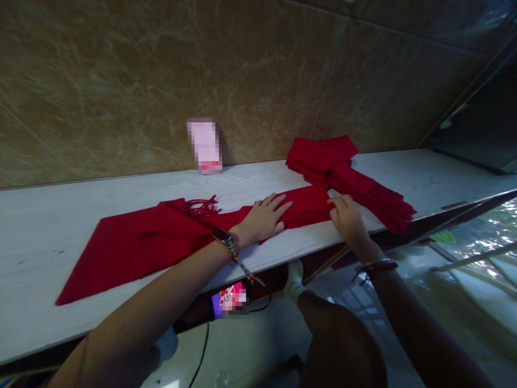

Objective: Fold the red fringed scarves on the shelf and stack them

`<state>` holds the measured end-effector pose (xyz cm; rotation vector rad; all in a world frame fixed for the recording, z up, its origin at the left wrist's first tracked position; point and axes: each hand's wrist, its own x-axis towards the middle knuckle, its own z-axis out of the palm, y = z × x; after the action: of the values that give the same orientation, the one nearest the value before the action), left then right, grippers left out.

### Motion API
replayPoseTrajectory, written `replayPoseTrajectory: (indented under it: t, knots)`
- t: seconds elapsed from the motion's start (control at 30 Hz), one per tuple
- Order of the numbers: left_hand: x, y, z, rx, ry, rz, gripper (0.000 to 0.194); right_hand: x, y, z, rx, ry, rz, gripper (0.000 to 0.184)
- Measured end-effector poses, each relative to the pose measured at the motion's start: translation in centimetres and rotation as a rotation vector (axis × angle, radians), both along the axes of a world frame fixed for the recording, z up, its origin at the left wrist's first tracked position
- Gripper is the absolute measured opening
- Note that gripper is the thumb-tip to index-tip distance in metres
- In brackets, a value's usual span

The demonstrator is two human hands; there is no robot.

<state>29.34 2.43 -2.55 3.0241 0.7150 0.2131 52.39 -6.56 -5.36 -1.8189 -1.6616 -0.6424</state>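
Head: red scarf (pixel 137 240) lies lengthwise on the white desk (pixel 28 237) | left hand (pixel 264 220) flat on it, fingers apart | right hand (pixel 348 216) at its right end, fingers pinched on the edge | folded red pile (pixel 323 153) just beside, its fringe reaching the desk's front | pink packet (pixel 205 141) upright near the wall (pixel 121 81)

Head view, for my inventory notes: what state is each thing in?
Front red cloth: layered at right, spread out at left
Rear red cloth: folded, fringe showing
Left hand: flat on front cloth
Right hand: curled, apparently pinching front cloth's right end
Pink item: upright by wall
Screen: lit
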Motion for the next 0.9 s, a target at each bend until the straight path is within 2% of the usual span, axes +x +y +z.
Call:
replayPoseTrajectory:
  t: [0.1,0.17,0.3,0.47,0.6,0.7,0.8,0.9]
  knots:
    - [-2.5,1.1,-0.6,0.032,-0.036,0.100,0.055,-1.1,3.4,1.2,-0.158,-0.033,0.093,0.029]
    - [-4.3,2.2,-0.9,0.036,-0.044,0.126,0.054,-2.6,5.0,1.7,-0.209,-0.046,0.115,0.033]
    - [-6.9,3.8,-0.8,0.031,-0.038,0.118,0.054,-6.0,6.2,2.3,-0.241,-0.111,0.157,0.047]
    - [-6.7,3.5,0.2,-0.002,-0.117,0.137,0.054,-7.0,6.4,4.7,-0.323,-0.261,0.261,0.049]
    - [-5.9,2.6,0.7,-0.027,-0.133,0.104,0.061,-5.6,5.9,6.8,-0.153,-0.302,0.287,0.050]
    - [-5.8,2.5,0.2,-0.064,-0.098,0.133,0.063,-5.0,5.1,5.6,-0.169,-0.298,0.255,0.050]
    - [-6.1,2.6,-0.4,-0.095,-0.069,0.204,0.061,-5.0,4.2,2.4,-0.275,-0.257,0.175,0.056]
    - [-6.3,2.7,-0.5,-0.075,-0.066,0.191,0.060,-5.1,4.0,0.2,-0.275,-0.188,0.128,0.064]
